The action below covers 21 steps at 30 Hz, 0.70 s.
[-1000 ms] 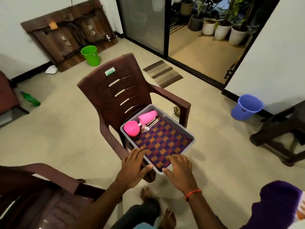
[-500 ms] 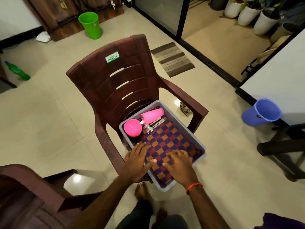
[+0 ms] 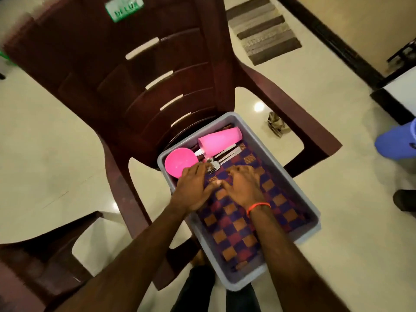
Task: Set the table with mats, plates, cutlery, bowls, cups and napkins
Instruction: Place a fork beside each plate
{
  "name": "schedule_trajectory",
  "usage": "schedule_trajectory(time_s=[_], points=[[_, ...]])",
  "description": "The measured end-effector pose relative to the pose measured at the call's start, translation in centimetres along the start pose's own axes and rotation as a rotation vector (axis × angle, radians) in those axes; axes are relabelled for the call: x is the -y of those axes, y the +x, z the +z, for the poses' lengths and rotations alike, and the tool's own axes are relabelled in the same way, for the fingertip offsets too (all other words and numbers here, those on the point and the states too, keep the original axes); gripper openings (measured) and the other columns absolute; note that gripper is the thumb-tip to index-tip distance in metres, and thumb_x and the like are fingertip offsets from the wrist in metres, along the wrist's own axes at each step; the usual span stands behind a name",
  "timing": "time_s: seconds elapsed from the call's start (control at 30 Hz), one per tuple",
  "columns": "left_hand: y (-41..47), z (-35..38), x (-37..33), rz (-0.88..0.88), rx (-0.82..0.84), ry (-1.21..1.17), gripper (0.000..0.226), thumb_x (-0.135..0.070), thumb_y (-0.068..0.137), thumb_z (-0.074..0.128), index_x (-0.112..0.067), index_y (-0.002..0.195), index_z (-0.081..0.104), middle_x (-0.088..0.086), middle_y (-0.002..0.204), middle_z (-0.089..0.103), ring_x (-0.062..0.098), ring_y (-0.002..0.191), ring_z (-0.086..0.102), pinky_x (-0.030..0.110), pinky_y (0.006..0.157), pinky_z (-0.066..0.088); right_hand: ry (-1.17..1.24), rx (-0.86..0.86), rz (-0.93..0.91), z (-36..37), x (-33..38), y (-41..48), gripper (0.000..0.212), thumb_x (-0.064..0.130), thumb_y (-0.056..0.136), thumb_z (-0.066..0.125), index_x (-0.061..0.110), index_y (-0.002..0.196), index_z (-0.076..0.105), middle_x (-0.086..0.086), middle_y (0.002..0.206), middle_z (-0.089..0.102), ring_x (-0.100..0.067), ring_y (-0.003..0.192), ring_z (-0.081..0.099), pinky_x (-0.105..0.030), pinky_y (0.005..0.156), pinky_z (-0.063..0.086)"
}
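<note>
A glossy cream tiled floor point(image 3: 56, 154) fills the head view, with a striped doormat point(image 3: 263, 30) at the top right beside a dark door threshold. A blue bucket point(image 3: 396, 145) is cut off by the right edge. A small crumpled brown thing point(image 3: 275, 123) lies on the tiles, seen through the gap under the chair's armrest.

A dark brown plastic chair point(image 3: 101, 64) stands in the middle, with a green label point(image 3: 123, 6) at the top of its slatted back. Part of a second brown chair point(image 3: 33, 255) shows at the bottom left.

A grey plastic tub point(image 3: 236, 283) sits on the first chair's seat, its near end jutting past the front edge.

A checked mat point(image 3: 234, 226) in purple, orange and red lies inside and covers most of the tub's floor. At the far end, by the chair back, a pink bowl point(image 3: 179, 162) sits in the left corner. A pink cup point(image 3: 219, 140) lies on its side next to it. Metal cutlery lies under and beside the cup, and a fork point(image 3: 216, 164) points its tines toward the bowl.

Both hands are down on the far half of the mat, thumbs nearly meeting. The left hand point(image 3: 193, 188) lies with its fingers stretched out and gripping nothing, the fingertips at the fork's tines and the bowl's edge. The right hand point(image 3: 243, 188) wears an orange wristband point(image 3: 257, 207). Its fingers are spread on the cloth and loosely bent, and they close round nothing.
</note>
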<state>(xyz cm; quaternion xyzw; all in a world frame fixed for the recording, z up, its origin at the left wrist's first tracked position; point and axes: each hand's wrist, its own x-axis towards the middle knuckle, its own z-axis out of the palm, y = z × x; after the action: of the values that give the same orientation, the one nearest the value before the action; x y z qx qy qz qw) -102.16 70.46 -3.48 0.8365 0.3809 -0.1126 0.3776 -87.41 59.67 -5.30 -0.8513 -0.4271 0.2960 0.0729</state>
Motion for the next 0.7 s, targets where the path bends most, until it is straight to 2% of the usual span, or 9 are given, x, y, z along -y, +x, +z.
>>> schedule_trajectory(time_s=[0.1, 0.23, 0.33, 0.43, 0.53, 0.57, 0.6, 0.67, 0.7], points=[[3.7, 1.1, 0.7, -0.021, -0.063, -0.115, 0.066, -0.052, 0.096, 0.062, -0.019, 0.15, 0.042, 0.005, 0.15, 0.049, 0.026, 0.138, 0.044, 0.044, 0.113, 0.038, -0.057, -0.008, -0.04, 2.7, -1.2, 4.3, 0.043, 0.043, 0.096, 0.061, 0.014, 0.128, 0.06, -0.008, 0.135, 0.056, -0.03, 0.131, 0.042, -0.049, 0.101, 0.042], [8.6, 2.0, 0.6, -0.051, -0.172, -0.157, 0.07, -0.039, 0.096, 0.068, -0.017, 0.155, 0.037, 0.005, 0.157, 0.042, 0.022, 0.142, 0.04, 0.038, 0.113, 0.037, -0.111, -0.036, -0.119, 5.5, -2.9, 8.8, 0.046, 0.017, 0.088, 0.064, 0.008, 0.133, 0.055, -0.011, 0.137, 0.054, -0.032, 0.131, 0.043, -0.05, 0.096, 0.048], [11.5, 2.1, 0.1, -0.135, -0.226, -0.172, 0.067, -0.031, 0.095, 0.07, -0.015, 0.152, 0.04, 0.009, 0.153, 0.047, 0.028, 0.138, 0.044, 0.04, 0.112, 0.039, -0.205, -0.107, -0.203, 6.9, -3.6, 10.8, 0.034, 0.016, 0.089, 0.062, 0.012, 0.122, 0.062, -0.007, 0.125, 0.06, -0.029, 0.124, 0.049, -0.045, 0.087, 0.049], [13.6, 2.5, -0.2, -0.248, -0.253, -0.243, 0.059, -0.028, 0.092, 0.072, -0.02, 0.144, 0.046, 0.016, 0.138, 0.057, 0.036, 0.115, 0.062, 0.048, 0.099, 0.053, -0.347, -0.15, -0.286, 7.6, -4.5, 11.4, 0.02, 0.02, 0.094, 0.056, 0.017, 0.112, 0.065, -0.005, 0.113, 0.061, -0.028, 0.112, 0.053, -0.043, 0.086, 0.044], [14.8, 2.8, -0.3, -0.345, -0.316, -0.404, 0.046, -0.023, 0.089, 0.074, -0.03, 0.127, 0.049, 0.014, 0.126, 0.061, 0.035, 0.081, 0.073, 0.048, 0.071, 0.064, -0.397, -0.202, -0.368, 7.8, -5.4, 10.9, 0.015, 0.017, 0.097, 0.05, 0.016, 0.104, 0.063, -0.006, 0.1, 0.06, -0.029, 0.096, 0.053, -0.044, 0.083, 0.043], [14.9, 2.8, -0.4, -0.375, -0.351, -0.46, 0.042, -0.02, 0.089, 0.075, -0.031, 0.122, 0.051, 0.011, 0.124, 0.061, 0.032, 0.075, 0.073, 0.046, 0.066, 0.064, -0.402, -0.21, -0.375, 7.9, -5.5, 10.5, 0.015, 0.015, 0.098, 0.048, 0.014, 0.102, 0.063, -0.007, 0.097, 0.059, -0.029, 0.093, 0.053, -0.043, 0.082, 0.043], [15.0, 2.9, -0.5, -0.39, -0.393, -0.495, 0.039, -0.017, 0.089, 0.076, -0.031, 0.118, 0.054, 0.008, 0.123, 0.061, 0.03, 0.078, 0.073, 0.045, 0.069, 0.064, -0.408, -0.209, -0.371, 7.9, -5.7, 10.0, 0.016, 0.014, 0.098, 0.046, 0.013, 0.101, 0.062, -0.009, 0.094, 0.059, -0.03, 0.091, 0.053, -0.043, 0.08, 0.044], [14.7, 3.2, -0.7, -0.38, -0.443, -0.515, 0.037, -0.012, 0.088, 0.077, -0.028, 0.116, 0.058, 0.001, 0.121, 0.061, 0.024, 0.096, 0.065, 0.041, 0.087, 0.059, -0.427, -0.175, -0.335, 8.0, -6.0, 8.9, 0.013, 0.014, 0.099, 0.047, 0.011, 0.096, 0.06, -0.011, 0.092, 0.058, -0.029, 0.088, 0.053, -0.042, 0.077, 0.045], [14.3, 3.5, -0.7, -0.376, -0.441, -0.515, 0.037, -0.011, 0.088, 0.076, -0.026, 0.117, 0.059, 0.0, 0.121, 0.061, 0.022, 0.1, 0.06, 0.039, 0.091, 0.055, -0.43, -0.149, -0.315, 8.1, -6.2, 8.3, 0.012, 0.015, 0.099, 0.048, 0.012, 0.095, 0.059, -0.01, 0.091, 0.057, -0.029, 0.087, 0.052, -0.042, 0.076, 0.045]])
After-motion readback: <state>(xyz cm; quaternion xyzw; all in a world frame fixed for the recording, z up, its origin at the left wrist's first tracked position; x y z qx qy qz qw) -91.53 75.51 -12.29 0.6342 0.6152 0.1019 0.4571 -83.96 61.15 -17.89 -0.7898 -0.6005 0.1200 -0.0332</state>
